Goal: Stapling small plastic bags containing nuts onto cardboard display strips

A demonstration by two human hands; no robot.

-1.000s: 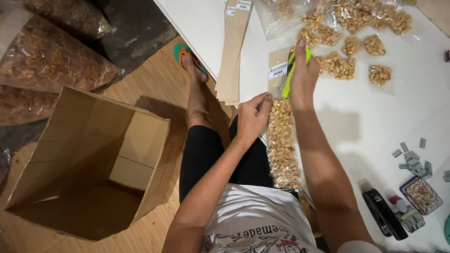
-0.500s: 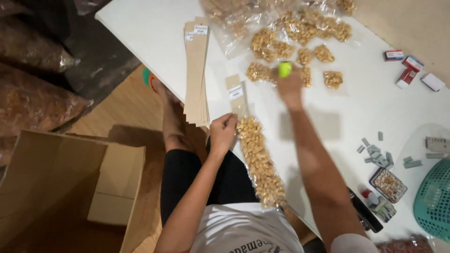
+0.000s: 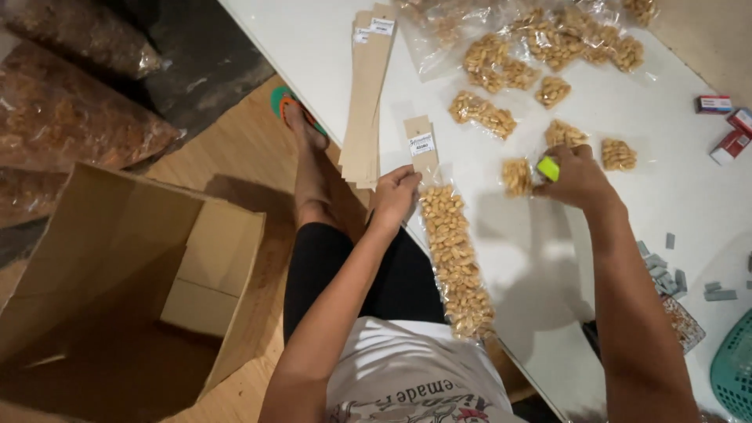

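A long clear strip of peanut packets (image 3: 456,254) with a brown card header lies along the edge of the white table (image 3: 548,258). My left hand (image 3: 394,196) pinches the strip near its top, just below the header. My right hand (image 3: 576,176) is closed around a small lime-green tool (image 3: 548,168), resting beside several small loose peanut packets (image 3: 517,176).
A stack of brown card strips (image 3: 368,94) lies at the table's left. Large clear bags of peanut packets (image 3: 540,39) sit at the back. An open cardboard box (image 3: 117,290) stands on the floor at left. Staple strips (image 3: 666,266), small red boxes (image 3: 728,129) and a teal basket (image 3: 732,368) are at right.
My right hand, holding the green tool, has drawn back from the strip's header to the right, among the small packets. My left hand stays on the strip. The view shifted.
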